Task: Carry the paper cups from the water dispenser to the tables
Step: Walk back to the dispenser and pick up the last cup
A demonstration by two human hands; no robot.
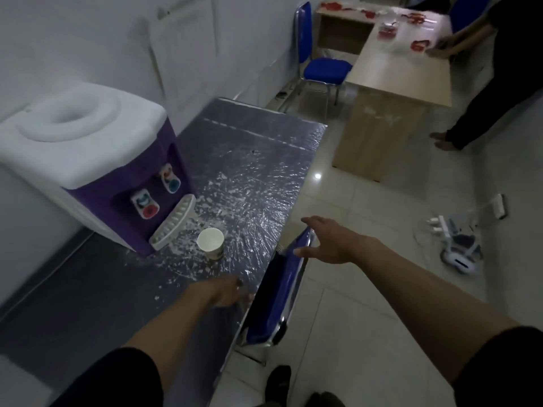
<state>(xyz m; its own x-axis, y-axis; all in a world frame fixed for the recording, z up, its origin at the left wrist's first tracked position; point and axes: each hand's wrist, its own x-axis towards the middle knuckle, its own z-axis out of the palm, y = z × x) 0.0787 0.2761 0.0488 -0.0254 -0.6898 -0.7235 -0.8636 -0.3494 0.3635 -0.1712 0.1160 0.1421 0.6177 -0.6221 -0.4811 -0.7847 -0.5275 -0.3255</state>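
Note:
One white paper cup (211, 243) stands upright on the shiny foil-covered table (249, 160), just right of the drip tray of the white and purple water dispenser (97, 160). My left hand (224, 290) hovers low over the table's near edge, a short way below the cup, fingers curled down and holding nothing. My right hand (329, 240) is spread open above the back of a blue chair (279, 292) at the table's right side. A wooden table (405, 63) stands far right at the back.
Another person in dark clothes (499, 69) leans on the wooden table, which bears red items (388, 30). A second blue chair (320, 63) stands by the wall. A white power strip and cables (458, 239) lie on the tiled floor at right.

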